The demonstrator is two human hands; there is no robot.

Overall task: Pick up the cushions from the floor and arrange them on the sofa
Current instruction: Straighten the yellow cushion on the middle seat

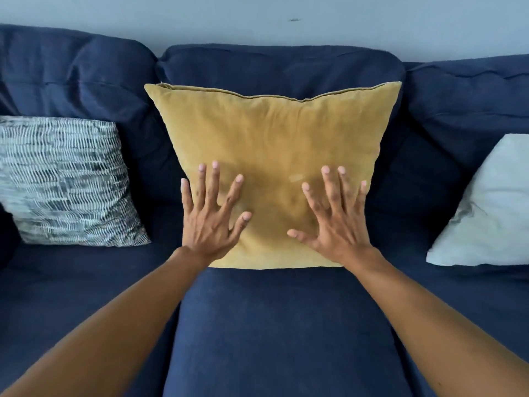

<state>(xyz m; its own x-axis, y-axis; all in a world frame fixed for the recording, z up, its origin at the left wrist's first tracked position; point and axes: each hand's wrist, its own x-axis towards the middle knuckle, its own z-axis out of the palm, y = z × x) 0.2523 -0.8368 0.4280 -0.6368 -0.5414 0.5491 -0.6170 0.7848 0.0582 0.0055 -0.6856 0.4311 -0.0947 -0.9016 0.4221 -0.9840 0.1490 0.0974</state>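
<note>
A mustard yellow cushion (272, 138) stands upright on the middle seat of the dark blue sofa (280, 325), leaning against the backrest. My left hand (213, 216) lies flat on its lower left part, fingers spread. My right hand (333, 217) rests flat on its lower right part, fingers spread too. Neither hand grips the fabric. A grey and white patterned cushion (63, 181) leans on the left seat. A pale grey cushion (489, 207) leans on the right seat, cut off by the frame edge.
A light grey wall (257, 18) rises behind the sofa's backrest. The front of the middle seat lies bare below my forearms. The floor is out of view.
</note>
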